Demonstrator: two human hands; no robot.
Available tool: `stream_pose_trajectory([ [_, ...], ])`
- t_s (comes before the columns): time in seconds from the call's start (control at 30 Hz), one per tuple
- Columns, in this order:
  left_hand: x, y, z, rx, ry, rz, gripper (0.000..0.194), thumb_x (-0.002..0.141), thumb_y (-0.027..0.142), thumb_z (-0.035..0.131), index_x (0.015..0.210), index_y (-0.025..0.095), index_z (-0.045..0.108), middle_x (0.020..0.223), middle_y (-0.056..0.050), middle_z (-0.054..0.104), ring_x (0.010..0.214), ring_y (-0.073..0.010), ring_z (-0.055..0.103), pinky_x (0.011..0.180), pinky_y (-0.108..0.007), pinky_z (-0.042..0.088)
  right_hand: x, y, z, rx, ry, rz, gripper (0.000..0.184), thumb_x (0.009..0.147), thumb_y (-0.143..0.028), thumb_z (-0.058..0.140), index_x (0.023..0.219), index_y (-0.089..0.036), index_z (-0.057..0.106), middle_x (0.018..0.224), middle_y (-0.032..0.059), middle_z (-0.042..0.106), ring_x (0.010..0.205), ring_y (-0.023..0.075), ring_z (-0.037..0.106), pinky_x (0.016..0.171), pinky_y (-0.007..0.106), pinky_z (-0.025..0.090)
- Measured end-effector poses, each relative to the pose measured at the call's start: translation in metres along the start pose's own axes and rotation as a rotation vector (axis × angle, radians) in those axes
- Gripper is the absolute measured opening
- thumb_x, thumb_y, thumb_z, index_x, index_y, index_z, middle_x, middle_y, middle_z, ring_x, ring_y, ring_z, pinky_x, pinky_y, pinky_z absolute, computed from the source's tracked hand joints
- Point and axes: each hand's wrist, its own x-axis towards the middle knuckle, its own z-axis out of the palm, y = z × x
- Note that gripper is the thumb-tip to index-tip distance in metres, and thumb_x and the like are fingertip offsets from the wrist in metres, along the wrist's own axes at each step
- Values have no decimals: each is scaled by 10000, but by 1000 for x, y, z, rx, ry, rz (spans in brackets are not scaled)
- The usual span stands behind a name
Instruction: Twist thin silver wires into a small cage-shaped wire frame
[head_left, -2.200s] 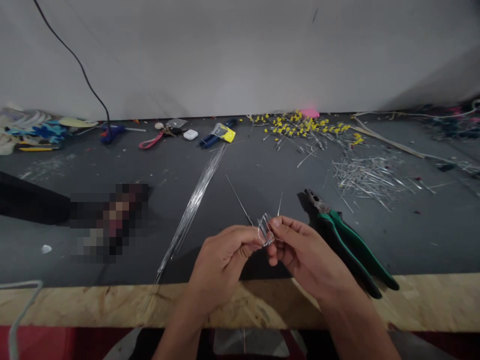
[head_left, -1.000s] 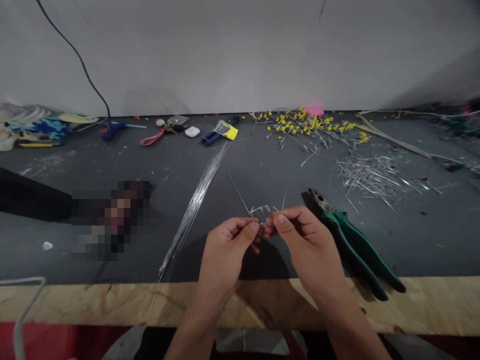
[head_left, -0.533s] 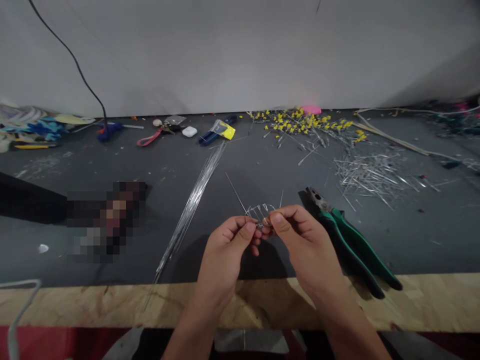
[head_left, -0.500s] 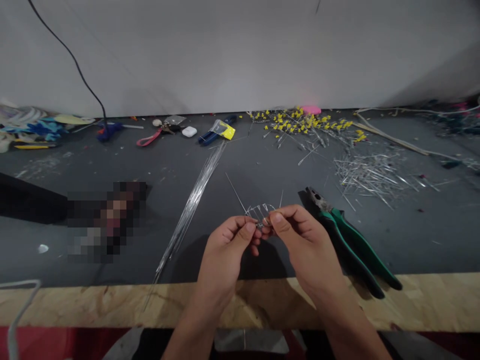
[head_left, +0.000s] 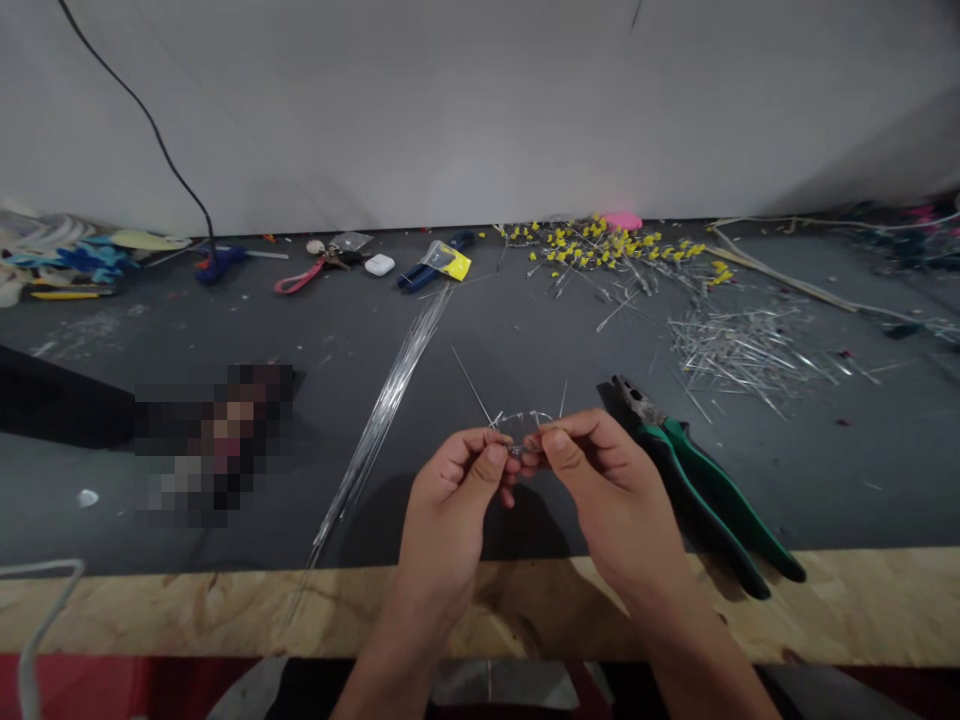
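Note:
Between my two hands, just above the table near its front edge, is a small bent wire frame (head_left: 517, 416) with a curved top and several short crosspieces. My left hand (head_left: 450, 505) pinches its left side between thumb and fingers. On the opposite side my right hand (head_left: 622, 495) pinches it the same way, the thumb on the near face. Fingertips hide the lower part of the frame. Two straight wire ends stick out past it, one up to the left and one up to the right. Pliers with green and black handles (head_left: 701, 485) lie beside my right hand.
A bundle of long straight wires (head_left: 390, 400) lies left of my hands. At the back right are yellow-tipped wires (head_left: 615, 245) and a pile of short wire pieces (head_left: 739, 350). A glue gun (head_left: 219, 262), a white case (head_left: 379, 264) and blue-handled pliers (head_left: 420, 277) lie along the wall.
The wire frame has tilted slightly between my fingers, so its crosspieces look shorter. Both hands keep their pinch in nearly the same place.

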Motion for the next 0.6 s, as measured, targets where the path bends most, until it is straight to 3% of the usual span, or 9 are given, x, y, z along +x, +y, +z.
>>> stream_pose_trajectory([
  [0.23,0,-4,-2,1,-10,129,49,828,241,607,838,209,643,755,16,649,710,-99,574,608,-207,403,-4,-2,5,33,14,-76,56,827,-258,631,771,-255,634,717,-30,681,697,122,647,687,263,530],
  [0.6,-1,-4,-3,-23,-5,141,53,824,259,618,813,242,667,730,39,631,671,-80,551,609,-195,404,-5,-1,6,44,13,-141,53,809,-243,651,780,-285,666,737,-33,702,687,132,655,655,277,546],
])
